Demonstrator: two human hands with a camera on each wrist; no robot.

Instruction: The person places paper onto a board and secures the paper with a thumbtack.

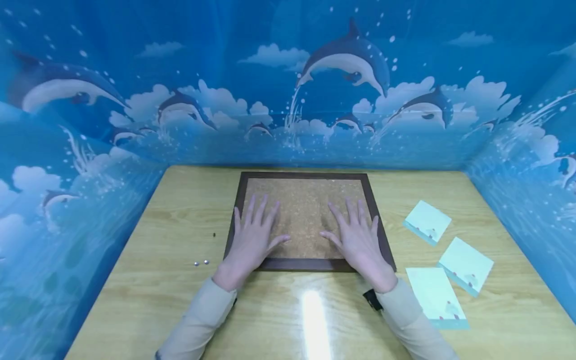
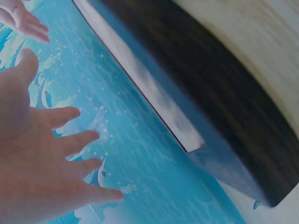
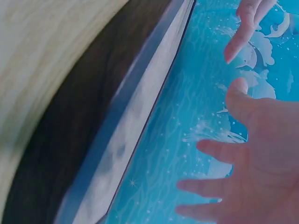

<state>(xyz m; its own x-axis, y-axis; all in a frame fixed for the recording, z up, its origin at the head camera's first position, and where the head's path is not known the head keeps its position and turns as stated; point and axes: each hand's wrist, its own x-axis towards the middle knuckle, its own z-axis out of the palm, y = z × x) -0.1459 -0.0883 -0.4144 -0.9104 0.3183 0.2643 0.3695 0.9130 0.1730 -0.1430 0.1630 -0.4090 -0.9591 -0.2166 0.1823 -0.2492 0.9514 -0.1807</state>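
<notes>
- The fingers (image 1: 259,212) of the left hand (image 1: 252,241) are straight and fanned apart, holding nothing; the palm faces down.
- The fingers of the right hand (image 1: 358,243) are straight and spread in the same way, also with nothing between them.
- Both thumbs point inward, towards each other, and the hands are well apart.
- The brown board (image 1: 306,220) lies flat on the bench (image 1: 135,300), under the two hands, near the bench's far edge.
- A dark frame (image 1: 297,265) runs round the board on all four sides; the left hand's little finger overlaps its left side in the head view.
- Both wrist views show a gap between palm and board, so the hands hover above it.
- To the right of the frame lie three pale green notes (image 1: 466,265), each with a darker strip along one edge; the lower two meet or overlap at a corner, while the third lies farther back, apart from them.
- To the left are two small shiny beads (image 1: 206,261) side by side, and a tiny dark speck (image 1: 214,234) behind them.
- Pale sleeves (image 1: 202,310) cover both forearms; a black strap (image 1: 372,299) shows at the right cuff.
- A blue backdrop (image 1: 288,145) printed with dolphins and clouds surrounds the bench's back and sides.
</notes>
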